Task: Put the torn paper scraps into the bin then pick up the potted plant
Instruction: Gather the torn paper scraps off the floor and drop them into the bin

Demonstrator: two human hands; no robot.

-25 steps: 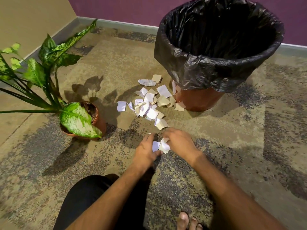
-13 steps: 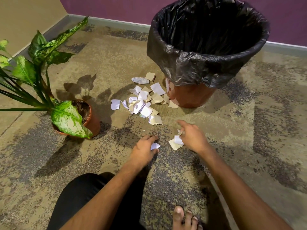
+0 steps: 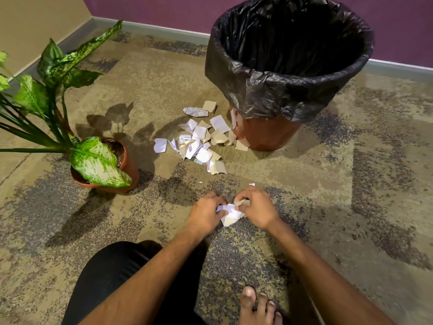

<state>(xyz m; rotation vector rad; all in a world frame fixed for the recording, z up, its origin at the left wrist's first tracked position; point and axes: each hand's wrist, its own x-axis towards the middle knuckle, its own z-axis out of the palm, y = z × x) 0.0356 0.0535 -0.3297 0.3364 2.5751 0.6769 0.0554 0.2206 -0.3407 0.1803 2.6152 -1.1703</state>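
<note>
A pile of torn white and tan paper scraps (image 3: pixel 201 139) lies on the carpet at the foot of the bin (image 3: pixel 267 134), a brown tub lined with a black bag (image 3: pixel 288 55). Close to me, my left hand (image 3: pixel 206 213) and my right hand (image 3: pixel 256 208) meet low over the carpet, both closed around a small bunch of scraps (image 3: pixel 230 213) held between them. The potted plant (image 3: pixel 112 165), with speckled green leaves in a brown pot, stands on the floor to the left, apart from both hands.
A tiny white scrap (image 3: pixel 252 184) lies just beyond my right hand. My black-clad knee (image 3: pixel 112 275) and bare toes (image 3: pixel 260 306) are at the bottom. A beige wall (image 3: pixel 35 24) and a purple wall (image 3: pixel 164 8) meet behind the plant's long leaves (image 3: pixel 70 59).
My hands were apart half a second ago, each on its own scraps; now they have come together and gathered the scraps into one bunch between them.
</note>
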